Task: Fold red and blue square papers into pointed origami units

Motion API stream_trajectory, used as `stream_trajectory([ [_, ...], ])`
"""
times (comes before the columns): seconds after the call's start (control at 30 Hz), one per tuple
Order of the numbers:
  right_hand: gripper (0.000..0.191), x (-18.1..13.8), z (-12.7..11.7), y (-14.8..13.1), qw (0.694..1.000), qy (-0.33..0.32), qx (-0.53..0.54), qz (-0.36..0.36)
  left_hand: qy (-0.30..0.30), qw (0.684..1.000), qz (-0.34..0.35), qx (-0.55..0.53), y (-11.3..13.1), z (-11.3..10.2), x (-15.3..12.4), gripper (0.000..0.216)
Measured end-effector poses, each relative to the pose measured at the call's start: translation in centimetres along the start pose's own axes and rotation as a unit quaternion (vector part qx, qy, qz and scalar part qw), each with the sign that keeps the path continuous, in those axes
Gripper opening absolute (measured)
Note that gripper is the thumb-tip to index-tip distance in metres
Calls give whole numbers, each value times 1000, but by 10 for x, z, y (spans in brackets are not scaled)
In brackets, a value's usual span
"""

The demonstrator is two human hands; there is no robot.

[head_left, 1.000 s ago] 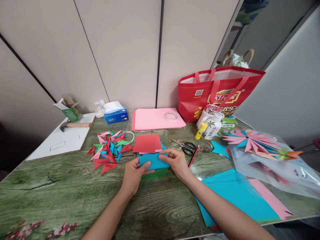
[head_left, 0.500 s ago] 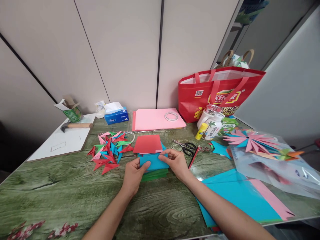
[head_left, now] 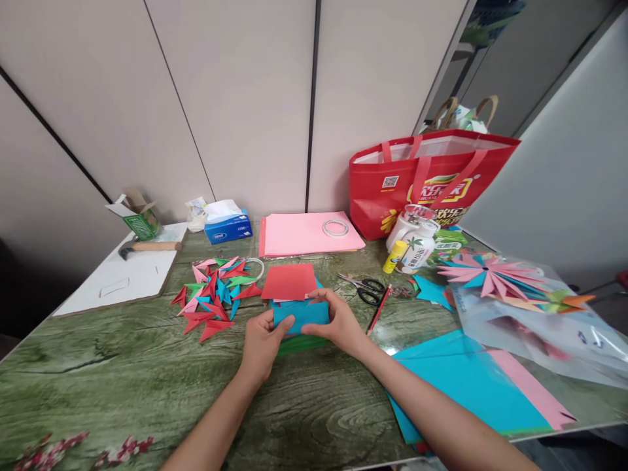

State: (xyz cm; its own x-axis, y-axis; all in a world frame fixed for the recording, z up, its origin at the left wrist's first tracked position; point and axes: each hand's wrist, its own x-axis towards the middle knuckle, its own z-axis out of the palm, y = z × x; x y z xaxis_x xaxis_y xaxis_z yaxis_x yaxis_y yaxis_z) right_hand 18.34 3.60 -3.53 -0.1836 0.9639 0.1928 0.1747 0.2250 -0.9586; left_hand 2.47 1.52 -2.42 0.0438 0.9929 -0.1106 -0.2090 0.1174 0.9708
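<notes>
A blue sheet of paper (head_left: 301, 319), which looks folded into a strip, is held between my two hands near the table's middle. My left hand (head_left: 261, 337) pinches its left end, thumb on the near face. At the right end my right hand (head_left: 339, 322) grips it, thumb in front and fingers behind. Just beyond lies a red square of paper (head_left: 289, 281), with pink and blue edges showing under it. Green paper (head_left: 300, 345) sits below the held sheet, partly hidden. Left of my hands is a pile of folded paper pieces (head_left: 216, 294) in several colours.
Scissors (head_left: 367, 288) and a red pencil (head_left: 379, 311) lie right of my hands. Farther right are a glue stick (head_left: 395, 256), blue sheets (head_left: 471, 383) and a paper flower (head_left: 490, 278). Behind stand pink sheets (head_left: 299, 232), a tissue box (head_left: 228, 227) and a red bag (head_left: 375, 196).
My right hand has shifted its hold, its thumb now lower on the right end. The blue paper has gone from a wider face to a narrower strip. My left hand stays nearly in place.
</notes>
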Motion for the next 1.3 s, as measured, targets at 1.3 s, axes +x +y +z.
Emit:
stream_trajectory([
  [1.3, 42, 3, 1, -2, 968, -71, 235, 50, 64, 997, 23, -19, 6, -3, 3, 28],
])
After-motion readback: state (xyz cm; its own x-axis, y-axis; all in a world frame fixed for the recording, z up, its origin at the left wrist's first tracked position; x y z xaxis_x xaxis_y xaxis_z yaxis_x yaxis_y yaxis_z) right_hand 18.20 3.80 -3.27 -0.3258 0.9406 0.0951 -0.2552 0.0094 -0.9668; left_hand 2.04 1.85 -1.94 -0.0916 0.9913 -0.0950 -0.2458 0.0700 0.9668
